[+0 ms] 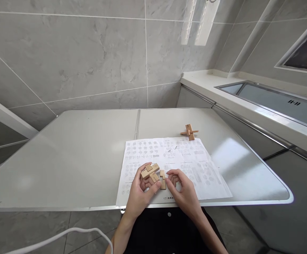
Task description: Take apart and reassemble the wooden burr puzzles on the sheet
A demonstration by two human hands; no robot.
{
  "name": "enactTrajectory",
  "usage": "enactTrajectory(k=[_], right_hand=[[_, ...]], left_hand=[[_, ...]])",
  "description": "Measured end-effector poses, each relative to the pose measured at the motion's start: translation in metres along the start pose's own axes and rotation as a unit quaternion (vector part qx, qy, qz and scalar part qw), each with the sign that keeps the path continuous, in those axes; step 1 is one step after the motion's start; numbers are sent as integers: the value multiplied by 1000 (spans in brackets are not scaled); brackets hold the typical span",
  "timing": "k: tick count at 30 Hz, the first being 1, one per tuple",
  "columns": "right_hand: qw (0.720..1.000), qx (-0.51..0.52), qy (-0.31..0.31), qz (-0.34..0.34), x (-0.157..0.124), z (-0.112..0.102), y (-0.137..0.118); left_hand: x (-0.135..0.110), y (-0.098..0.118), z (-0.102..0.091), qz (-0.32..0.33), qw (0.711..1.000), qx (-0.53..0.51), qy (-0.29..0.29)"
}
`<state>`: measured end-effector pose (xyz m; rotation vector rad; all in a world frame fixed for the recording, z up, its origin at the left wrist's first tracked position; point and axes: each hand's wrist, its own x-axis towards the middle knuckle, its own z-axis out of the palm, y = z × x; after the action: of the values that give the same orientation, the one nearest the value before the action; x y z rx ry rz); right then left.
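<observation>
My left hand (pixel 139 194) is closed around a partly joined wooden burr puzzle (pixel 150 171), made of light notched blocks that cross each other. Its thumb presses on the near end of the assembly. Just right of it is a separate notched wooden puzzle piece (pixel 163 184), pinched at its right edge by the thumb and index finger of my right hand (pixel 183 190). The other right fingers are curled and partly hidden. Both hands are above a printed instruction sheet (pixel 214 187) covered with small diagrams.
Beyond the sheet's far edge stands an assembled wooden cross puzzle (pixel 189 132). The white table (pixel 89 158) has a seam and a metal rim. A counter (pixel 203 83) runs along the right, a grey tiled wall (pixel 95 53) behind. A white cable (pixel 71 231) hangs at lower left.
</observation>
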<state>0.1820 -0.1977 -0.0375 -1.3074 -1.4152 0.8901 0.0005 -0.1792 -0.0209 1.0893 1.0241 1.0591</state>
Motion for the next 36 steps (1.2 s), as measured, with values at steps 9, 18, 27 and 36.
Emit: enactTrajectory(k=[9, 18, 27, 36], right_hand=[[978, -195, 49, -54, 0, 17, 9], [968, -245, 38, -38, 4, 25, 4], [990, -116, 67, 40, 0, 15, -4], [995, -17, 81, 53, 0, 8, -7]], left_hand=[[-2, 2, 5, -4, 1000, -9, 16], [-2, 2, 2, -8, 1000, 3, -12], [-1, 2, 0, -3, 999, 37, -26], [-4, 5, 5, 3, 998, 58, 2]])
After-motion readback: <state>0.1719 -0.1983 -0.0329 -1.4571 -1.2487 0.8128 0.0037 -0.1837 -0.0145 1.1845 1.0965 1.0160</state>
